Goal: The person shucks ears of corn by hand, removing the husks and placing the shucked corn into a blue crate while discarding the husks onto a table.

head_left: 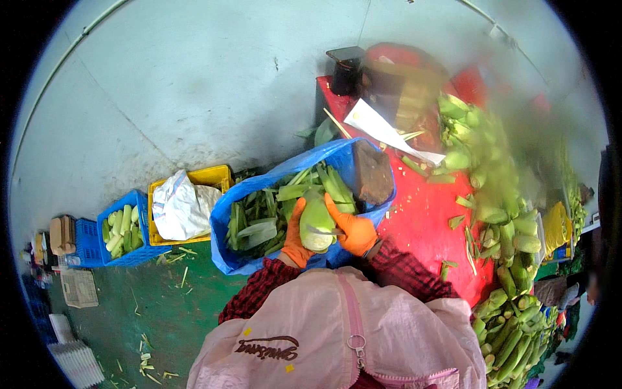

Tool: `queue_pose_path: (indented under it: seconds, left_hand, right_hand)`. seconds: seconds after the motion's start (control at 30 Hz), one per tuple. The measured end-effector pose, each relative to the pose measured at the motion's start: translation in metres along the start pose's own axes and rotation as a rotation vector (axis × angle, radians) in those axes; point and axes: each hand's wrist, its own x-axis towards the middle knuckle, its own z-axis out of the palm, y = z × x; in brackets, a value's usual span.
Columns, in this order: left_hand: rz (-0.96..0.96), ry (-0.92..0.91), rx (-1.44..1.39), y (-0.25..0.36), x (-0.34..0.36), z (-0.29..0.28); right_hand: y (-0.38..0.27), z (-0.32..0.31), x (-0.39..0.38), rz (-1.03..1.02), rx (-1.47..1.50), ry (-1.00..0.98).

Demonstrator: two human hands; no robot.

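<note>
My left hand, in an orange glove, is closed around the side of an ear of corn in its pale green husk. The ear points away from me, its cut pale end nearest my body. From the right, my right hand, also gloved in orange, holds a small knife whose grey blade lies across the husk near that end. Its handle is hidden in the fingers. Under both hands is a large blue bag, standing open with loose green husks inside.
A red table on the right bears a heap of unhusked corn, with more corn piled lower right. Left stand a yellow crate with a white sack and a blue crate of trimmed ears. Scraps litter the green floor.
</note>
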Motion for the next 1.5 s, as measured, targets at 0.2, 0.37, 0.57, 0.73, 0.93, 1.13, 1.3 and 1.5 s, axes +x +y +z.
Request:
queue_pose_path:
  seconds: [0.2,0.37,0.57,0.73,0.93,1.13,1.3,1.5]
  left_hand:
    - [-0.023,-0.088,0.006,0.006,-0.004,-0.011]
    - [0.026,-0.019,0.010,0.001,-0.010,-0.009]
    - [0.030,0.022,-0.011,-0.002,-0.019,0.000]
    - [0.021,0.008,-0.139,0.010,-0.021,-0.026]
    - [0.016,0.060,0.337,0.017,-0.060,0.005]
    - [0.018,-0.031,0.329,0.031,-0.094,0.009]
    - [0.337,0.059,0.265,0.025,-0.071,0.032]
    - [0.474,0.272,1.044,0.030,-0.037,-0.008]
  right_hand:
    - [-0.031,-0.015,-0.003,0.608,0.719,-0.357]
    - [-0.037,-0.053,0.009,0.160,0.447,-0.247]
    - [-0.033,-0.027,0.026,-0.137,0.147,-0.097]
    - [-0.032,-0.013,0.033,-0.165,0.154,0.063]
    - [0.034,-0.014,0.073,0.419,0.437,0.257]
    - [0.117,-0.001,0.085,0.853,0.682,0.492]
    - [0.032,0.013,0.064,0.762,0.901,0.080]
    - [-0.031,0.011,0.063,0.647,0.953,-0.296]
